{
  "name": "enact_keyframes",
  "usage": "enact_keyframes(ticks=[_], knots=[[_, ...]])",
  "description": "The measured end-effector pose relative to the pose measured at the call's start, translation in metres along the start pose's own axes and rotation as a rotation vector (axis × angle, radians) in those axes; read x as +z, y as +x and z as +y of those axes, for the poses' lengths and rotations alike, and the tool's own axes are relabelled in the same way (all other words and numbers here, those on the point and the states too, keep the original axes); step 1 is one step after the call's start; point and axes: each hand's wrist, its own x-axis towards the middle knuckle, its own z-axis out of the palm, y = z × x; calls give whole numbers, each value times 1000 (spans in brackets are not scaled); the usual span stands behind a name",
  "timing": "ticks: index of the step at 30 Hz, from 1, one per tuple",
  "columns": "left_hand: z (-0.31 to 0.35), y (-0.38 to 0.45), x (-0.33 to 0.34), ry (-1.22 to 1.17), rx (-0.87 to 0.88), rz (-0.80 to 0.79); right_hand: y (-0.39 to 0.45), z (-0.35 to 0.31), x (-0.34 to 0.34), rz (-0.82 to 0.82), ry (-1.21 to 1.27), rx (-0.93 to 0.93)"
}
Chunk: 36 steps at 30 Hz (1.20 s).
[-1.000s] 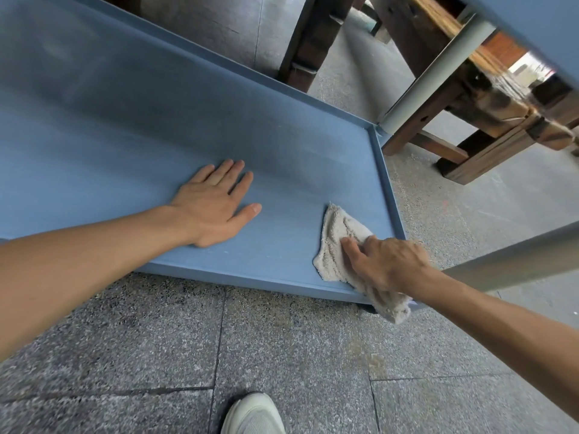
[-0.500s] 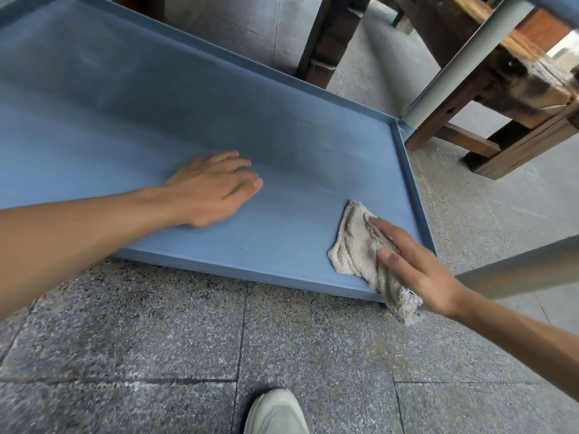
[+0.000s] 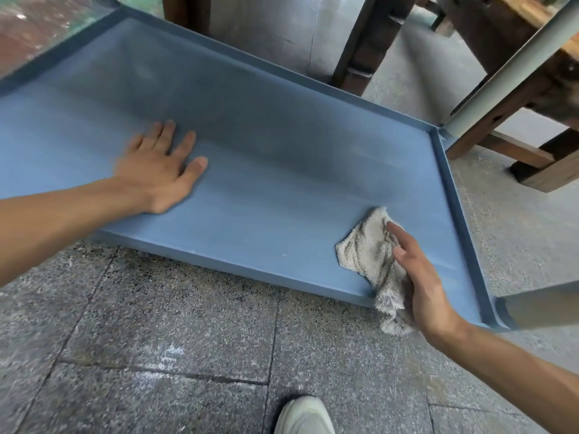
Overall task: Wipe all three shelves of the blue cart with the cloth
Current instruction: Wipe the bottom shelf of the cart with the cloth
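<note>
The blue cart's bottom shelf (image 3: 282, 170) fills the upper half of the view, a shallow tray with a raised rim, just above the floor. A crumpled beige cloth (image 3: 369, 255) lies at the shelf's near right corner and hangs over the front rim. My right hand (image 3: 419, 277) holds the cloth from the right, fingers stretched along it. My left hand (image 3: 159, 170) lies flat on the shelf at the left, fingers spread, holding nothing. The upper shelves are out of view.
Pale cart posts rise at the far right corner (image 3: 507, 64) and the near right corner (image 3: 539, 305). Dark wooden furniture legs (image 3: 369, 42) stand behind the cart on the stone floor. My light shoe (image 3: 304, 415) is at the bottom edge.
My right hand has turned from pressing on top of the cloth to holding it from the side with fingers stretched out. The view has shifted left, showing more of the shelf.
</note>
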Motion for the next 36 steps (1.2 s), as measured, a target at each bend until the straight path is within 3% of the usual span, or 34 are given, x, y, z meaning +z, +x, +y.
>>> enact_keyframes(ticks=[4, 11, 17, 22, 25, 31, 36], knots=[[2, -1, -1, 22, 9, 12, 5, -15, 36, -18, -11, -45], [-5, -1, -9, -5, 50, -37, 10, -44, 105, -133, -266, -112], [-22, 1, -28, -331, 34, -155, 17, -74, 165, -212, -425, -196], [-24, -3, -23, -610, 56, -142, 27, -92, 211, -287, -520, -291], [-28, -6, -26, -741, -22, -131, 32, -99, 232, -350, -569, -323], [-29, -14, -25, -522, 14, -86, 37, -117, 260, -440, -564, -371], [-39, -22, -37, -539, -28, -144, 38, -131, 276, -475, -460, -372]])
